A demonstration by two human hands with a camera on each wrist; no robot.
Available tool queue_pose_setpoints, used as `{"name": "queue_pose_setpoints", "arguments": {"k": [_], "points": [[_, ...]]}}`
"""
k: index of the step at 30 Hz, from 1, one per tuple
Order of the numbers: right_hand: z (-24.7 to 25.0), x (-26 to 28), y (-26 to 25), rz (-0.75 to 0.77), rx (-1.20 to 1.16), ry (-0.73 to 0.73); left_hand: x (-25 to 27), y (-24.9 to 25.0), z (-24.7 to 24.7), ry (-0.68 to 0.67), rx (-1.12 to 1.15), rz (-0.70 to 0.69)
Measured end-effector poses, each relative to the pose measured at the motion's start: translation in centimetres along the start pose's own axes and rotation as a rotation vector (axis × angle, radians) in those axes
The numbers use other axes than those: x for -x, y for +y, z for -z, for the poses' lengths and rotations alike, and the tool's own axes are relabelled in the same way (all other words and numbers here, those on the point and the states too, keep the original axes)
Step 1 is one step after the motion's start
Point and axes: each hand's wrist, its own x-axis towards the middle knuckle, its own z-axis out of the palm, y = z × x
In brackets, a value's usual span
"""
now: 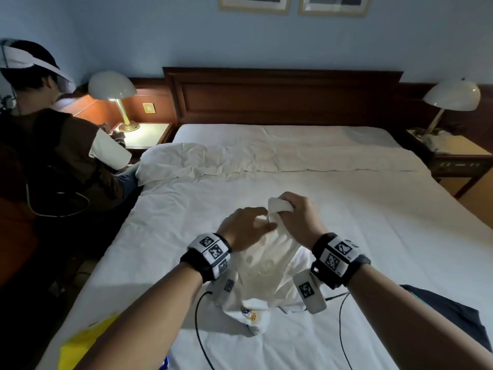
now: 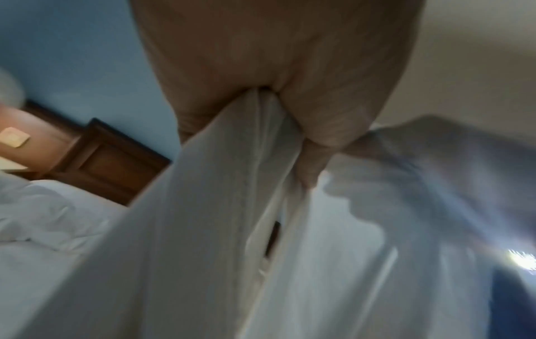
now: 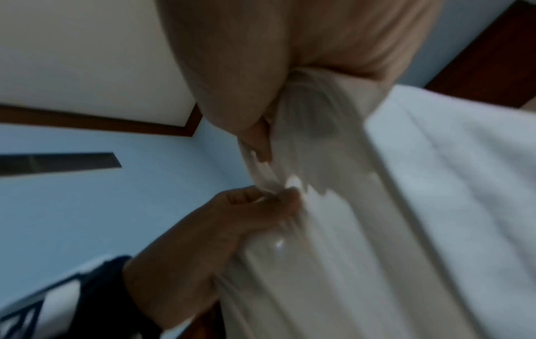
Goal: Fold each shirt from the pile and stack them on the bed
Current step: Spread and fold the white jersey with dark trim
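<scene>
We see both hands raised over the middle of the bed (image 1: 373,236), close together and gripping the same white shirt (image 1: 266,273); the right hand (image 1: 298,217) is closed in a fist round a bunched top edge of the cloth, a fold of it sticking out above the knuckles, and the left hand (image 1: 245,225) sits just beside it, a little lower, its fingers and thumb pinching the cloth, as the right wrist view shows. In the left wrist view the shirt (image 2: 220,206) comes out from between the curled fingers of the left hand (image 2: 290,80) and hangs down in a long band. The rest of the shirt drapes from the hands to the sheet, where its lower part lies crumpled with a round badge (image 1: 248,314) facing up. A yellow garment (image 1: 88,343) lies at the near left edge of the bed and a dark garment (image 1: 448,311) at the near right, under the right forearm. Another person (image 1: 53,145) sits beside the bed on the left, near a lit lamp (image 1: 113,89)
</scene>
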Motion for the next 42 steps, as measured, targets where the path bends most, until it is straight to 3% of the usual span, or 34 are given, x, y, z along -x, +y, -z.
{"name": "queue_pose_setpoints", "arguments": {"k": [5,11,16,19,22,24,27,30,35,38,42], "points": [[0.2,1.4,4.0,-0.004,0.149,0.011,-1.4,-2.7,1.9,0.271,0.264,0.017],[-0.2,4.2,8.2,-0.076,0.145,0.167,-2.4,-4.4,3.6,0.251,0.256,-0.037],[-0.1,4.4,8.1,-0.184,-0.238,0.258,-3.1,-7.9,2.9,0.245,0.185,0.083],[0.2,4.3,9.1,-0.257,-0.273,0.253,-3.0,-10.4,1.9,0.159,0.176,0.160],[1.0,3.7,11.9,-0.338,-0.169,0.328,-2.1,-12.3,0.5,-0.061,0.200,0.242],[1.8,3.2,13.9,-0.446,-0.151,0.430,-1.3,-13.5,-0.5,-0.178,0.002,0.350],[3.0,2.5,16.5,-0.568,-0.060,0.493,0.3,-14.7,-2.3,-0.212,-0.187,0.575],[4.1,1.9,18.0,-0.634,-0.015,0.510,1.2,-14.7,-4.1,-0.082,-0.098,0.775],[6.6,-1.7,19.0,-0.614,-0.023,0.538,-1.6,-17.3,-6.3,0.286,0.511,1.011],[8.2,-6.1,18.6,-0.567,-0.047,0.553,-4.4,-13.9,-3.9,0.482,0.750,1.008],[10.3,-12.9,16.1,-0.449,-0.115,0.572,-9.0,-7.3,1.6,0.612,0.773,0.908]]}}
